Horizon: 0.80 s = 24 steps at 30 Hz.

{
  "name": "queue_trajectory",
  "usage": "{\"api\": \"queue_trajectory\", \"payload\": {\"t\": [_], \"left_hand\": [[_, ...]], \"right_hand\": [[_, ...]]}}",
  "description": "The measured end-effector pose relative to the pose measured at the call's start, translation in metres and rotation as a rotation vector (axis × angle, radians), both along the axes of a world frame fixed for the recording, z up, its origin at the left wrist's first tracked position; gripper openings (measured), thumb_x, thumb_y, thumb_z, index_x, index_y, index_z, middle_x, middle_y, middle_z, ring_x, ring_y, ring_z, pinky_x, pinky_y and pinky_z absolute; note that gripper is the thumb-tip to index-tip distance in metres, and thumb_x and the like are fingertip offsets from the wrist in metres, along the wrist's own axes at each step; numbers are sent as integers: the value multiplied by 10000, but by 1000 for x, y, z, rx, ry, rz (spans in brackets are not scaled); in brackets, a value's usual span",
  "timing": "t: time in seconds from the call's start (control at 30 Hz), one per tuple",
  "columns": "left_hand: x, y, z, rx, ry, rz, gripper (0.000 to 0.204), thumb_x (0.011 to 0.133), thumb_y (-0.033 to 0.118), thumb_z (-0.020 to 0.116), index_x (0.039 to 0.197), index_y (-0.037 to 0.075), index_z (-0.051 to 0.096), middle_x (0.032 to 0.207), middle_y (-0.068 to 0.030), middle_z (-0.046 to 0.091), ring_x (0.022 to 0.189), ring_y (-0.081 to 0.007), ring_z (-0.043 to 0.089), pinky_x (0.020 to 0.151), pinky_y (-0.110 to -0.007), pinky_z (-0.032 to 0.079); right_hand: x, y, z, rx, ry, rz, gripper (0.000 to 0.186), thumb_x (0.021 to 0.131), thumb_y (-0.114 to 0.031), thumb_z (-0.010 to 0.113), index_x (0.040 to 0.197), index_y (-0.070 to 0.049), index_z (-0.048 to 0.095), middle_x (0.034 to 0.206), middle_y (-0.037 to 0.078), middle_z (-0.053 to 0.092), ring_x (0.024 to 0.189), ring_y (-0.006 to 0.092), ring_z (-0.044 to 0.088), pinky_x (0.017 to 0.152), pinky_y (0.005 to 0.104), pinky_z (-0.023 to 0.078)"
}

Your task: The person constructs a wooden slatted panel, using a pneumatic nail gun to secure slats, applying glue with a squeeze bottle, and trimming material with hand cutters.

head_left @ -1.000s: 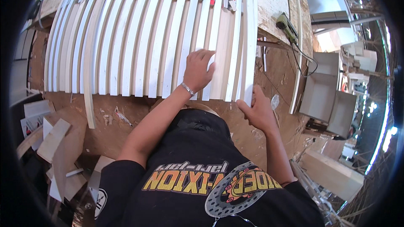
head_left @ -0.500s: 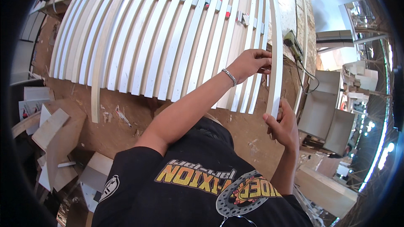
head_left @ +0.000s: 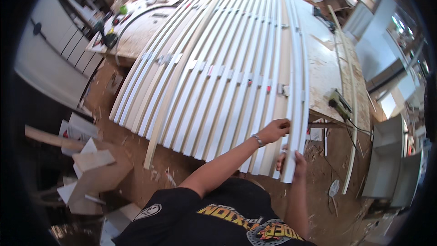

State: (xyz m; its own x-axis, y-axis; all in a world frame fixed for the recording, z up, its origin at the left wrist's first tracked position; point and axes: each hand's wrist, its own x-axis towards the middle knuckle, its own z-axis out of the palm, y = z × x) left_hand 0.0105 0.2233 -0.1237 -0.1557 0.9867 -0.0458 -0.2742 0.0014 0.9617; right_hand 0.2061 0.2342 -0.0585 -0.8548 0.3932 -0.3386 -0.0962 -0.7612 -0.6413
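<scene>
A long, narrow white slat with pale wooden sides lies lengthwise at the right side of a row of similar slats. My right hand is wrapped around its near end from below and the right, with some fingers showing at its left side. Farther up, my left hand reaches across with bent fingers closed at the slat's left edge; the fingertips are partly hidden. A bracelet is on my left wrist. Small grey and red pieces sit crosswise among the slats.
One bare wooden slat juts nearer than the others at left. A green power tool with a cord rests on the worktable to the right. Boards pile at lower left; pale cabinets stand right.
The view has tilted up, bringing in the table's far end. My right hand has shifted its grip around the slat's near end. My left hand stays by the slat's left edge.
</scene>
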Motion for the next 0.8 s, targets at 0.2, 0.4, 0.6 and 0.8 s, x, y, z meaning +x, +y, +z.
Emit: {"api": "queue_trajectory", "payload": {"t": [0.2, 0.4, 0.6, 0.8], "left_hand": [[-24, -28, 22, -194, -133, 87, 414, 987, 207, 610, 1361, 33, 569, 1186, -93, 650, 1081, -157, 620, 968, -318, 494], [-31, -38, 81, -173, -290, 175, 415, 1061, 382, 493, 1331, 76, 570, 1180, -76, 653, 1077, -170, 620, 976, -341, 484], [-29, -55, 173, 30, -413, 199, 562, 1087, 492, 356, 1350, 32, 541, 1115, -94, 671, 1037, -181, 630, 953, -352, 483], [-31, -59, 272, 300, -270, 67, 574, 1073, 498, 399, 1329, 9, 557, 1081, -123, 696, 1004, -200, 662, 926, -351, 504]], "right_hand": [[-39, 16, -19, -298, 256, 57, 212, 1010, -180, 484, 1145, -19, 510, 680, 13, 468, 415, 88, 393, 358, 237, 336], [-49, 18, 104, -156, 63, -25, 214, 1009, -150, 457, 1134, 11, 523, 695, 15, 475, 432, 86, 370, 352, 226, 312], [-97, 27, 252, -63, 392, -33, 413, 982, -244, 495, 1206, 100, 542, 779, 87, 604, 570, 149, 582, 455, 237, 467], [-157, 112, 472, 559, 470, -144, 465, 1003, -380, 554, 1006, 84, 573, 770, 140, 622, 537, 159, 647, 412, 190, 534]]}}
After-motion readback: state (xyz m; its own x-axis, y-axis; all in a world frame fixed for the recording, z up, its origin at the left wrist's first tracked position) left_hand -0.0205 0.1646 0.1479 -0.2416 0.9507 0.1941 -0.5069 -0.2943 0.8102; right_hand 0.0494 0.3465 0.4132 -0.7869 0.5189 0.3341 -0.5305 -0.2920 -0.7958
